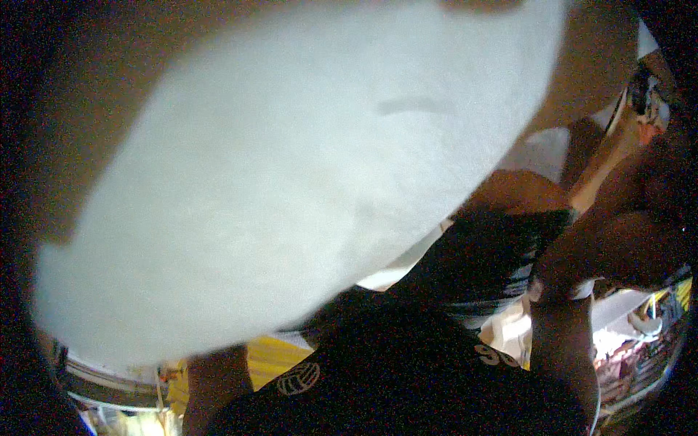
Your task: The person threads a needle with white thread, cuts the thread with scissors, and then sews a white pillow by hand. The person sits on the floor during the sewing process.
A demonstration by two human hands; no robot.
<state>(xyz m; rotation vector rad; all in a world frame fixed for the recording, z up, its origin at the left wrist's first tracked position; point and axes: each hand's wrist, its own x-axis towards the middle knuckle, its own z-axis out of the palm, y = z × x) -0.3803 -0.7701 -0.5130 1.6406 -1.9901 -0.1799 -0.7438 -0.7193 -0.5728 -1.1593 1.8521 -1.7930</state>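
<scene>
A large, blurred white sheet-like thing (291,167) fills most of the view, very close up. It slants from the upper right to the lower left, and a faint grey smudge crosses it. I cannot make out whether it is paper, cloth or something else. My left arm (218,381) rises at the lower left and passes behind it, so my left hand is hidden. On the right my right arm (563,341) shows dimly, but its fingers cannot be picked out. Blurred brown shapes border the sheet; whether either hand grips it is unclear.
Below is my black top (407,370) with pale prints, and dark shorts with a bare knee (527,190) beyond. Yellow striped material (276,360) shows at the lower left. Cluttered, brightly lit items (632,338) stand at the right.
</scene>
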